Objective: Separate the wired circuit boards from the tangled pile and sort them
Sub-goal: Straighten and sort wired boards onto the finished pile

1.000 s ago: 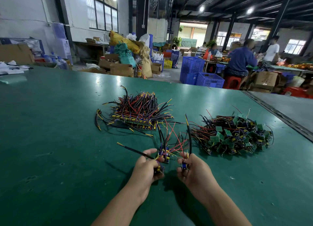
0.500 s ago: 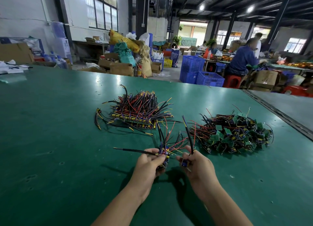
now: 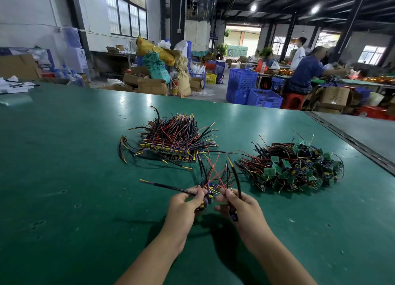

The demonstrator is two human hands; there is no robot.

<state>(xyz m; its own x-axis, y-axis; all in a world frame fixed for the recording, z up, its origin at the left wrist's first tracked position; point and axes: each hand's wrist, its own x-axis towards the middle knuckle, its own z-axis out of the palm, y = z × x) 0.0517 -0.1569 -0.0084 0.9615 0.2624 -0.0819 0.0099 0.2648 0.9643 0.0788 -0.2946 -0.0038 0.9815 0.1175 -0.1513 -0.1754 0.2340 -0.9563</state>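
On the green table (image 3: 64, 178) lie two heaps. The left one is a neat stack of wired boards (image 3: 171, 139) with black, red and yellow leads fanned upward. The right one is a tangled pile of small green circuit boards (image 3: 295, 167) and wires. Just in front of them, my left hand (image 3: 186, 203) grips a small cluster of wired boards (image 3: 208, 190) with a long black lead pointing left. My right hand (image 3: 241, 205) pinches a single wired board (image 3: 233, 215), its black lead rising upward. The two hands are close together, nearly touching.
A metal seam (image 3: 350, 143) runs along the table's right side. Beyond the far edge stand blue crates (image 3: 252, 90), cardboard boxes (image 3: 151, 86) and sacks. People work at another table at the back right.
Both hands have lifted slightly and drawn closer together. The single board in my right hand now hangs lower below the fingers, pulled away from the cluster.
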